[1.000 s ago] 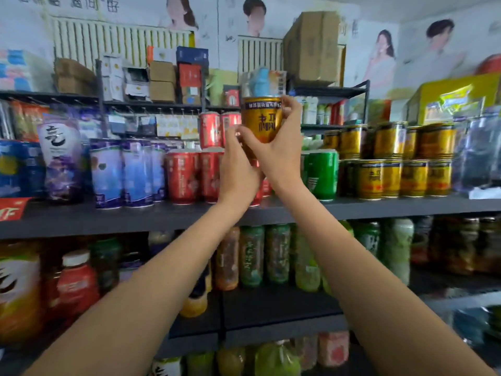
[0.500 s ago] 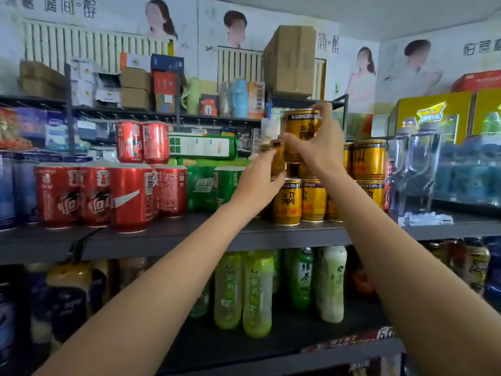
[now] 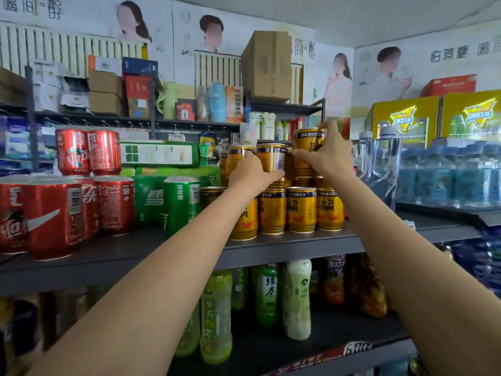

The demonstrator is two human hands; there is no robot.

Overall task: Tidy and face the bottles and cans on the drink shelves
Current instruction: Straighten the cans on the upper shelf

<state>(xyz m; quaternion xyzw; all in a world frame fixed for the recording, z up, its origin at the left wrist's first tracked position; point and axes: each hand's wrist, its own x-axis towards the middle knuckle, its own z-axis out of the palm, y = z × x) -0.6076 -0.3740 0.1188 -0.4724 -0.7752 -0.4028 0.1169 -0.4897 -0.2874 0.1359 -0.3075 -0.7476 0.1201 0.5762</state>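
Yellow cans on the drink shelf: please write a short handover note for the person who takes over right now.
Right hand grips a yellow can at the top of the stack, not yet released. Left hand holds a second-tier can beside it. Bottom row of yellow cans stands on the shelf. Left to do: seat that can, turn labels forward, then check the red cans and green cans.

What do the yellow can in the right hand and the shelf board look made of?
Yellow can: seemingly thin metal with a glossy printed wrap; its rim glints. Right hand grips it. Shelf board: likely painted sheet metal, matte dark grey, with a thin folded front edge.
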